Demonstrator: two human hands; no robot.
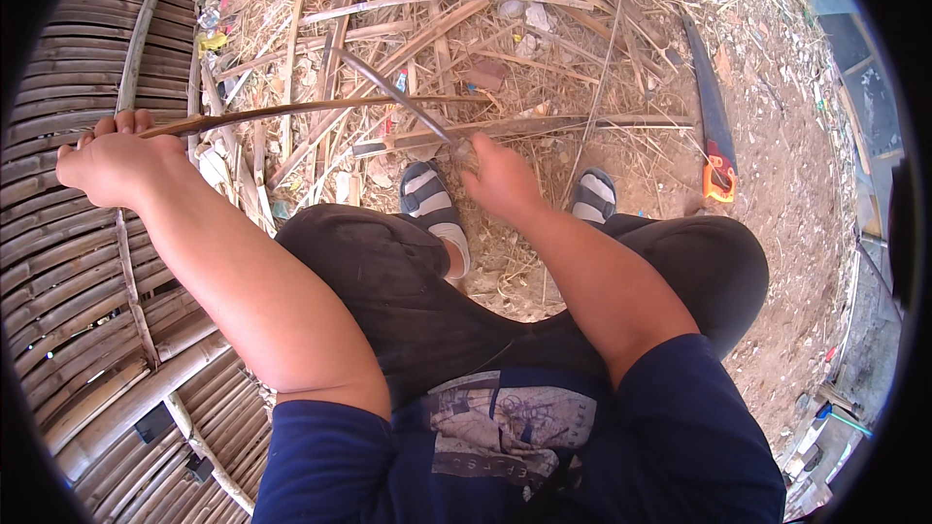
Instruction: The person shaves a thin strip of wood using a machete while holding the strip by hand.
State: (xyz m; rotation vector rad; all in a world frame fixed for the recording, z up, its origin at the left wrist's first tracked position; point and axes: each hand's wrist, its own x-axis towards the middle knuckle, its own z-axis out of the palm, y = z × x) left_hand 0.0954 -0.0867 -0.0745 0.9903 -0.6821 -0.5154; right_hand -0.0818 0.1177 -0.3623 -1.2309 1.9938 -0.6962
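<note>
At the far left, my left hand [121, 160] is closed round the end of a brown bamboo strip [262, 113]. The strip reaches rightward across the view, thinning toward its far tip. My right hand [500, 180], between my knees, grips the lower end of a slim, curved, greyish blade-like tool [393, 89]; its handle is hidden in the fist. This tool slants up to the left and crosses the strip in the picture; whether the two touch, I cannot tell. Beyond my right hand, a split bamboo piece [544, 126] lies on the ground near my sandalled feet.
A handsaw [714, 116] with an orange handle lies on the dirt at right. Bamboo slats [437, 5], straw and litter cover the ground ahead. A bamboo slat wall or platform [68, 233] runs along my left. Grey panels [874, 102] stand at the far right.
</note>
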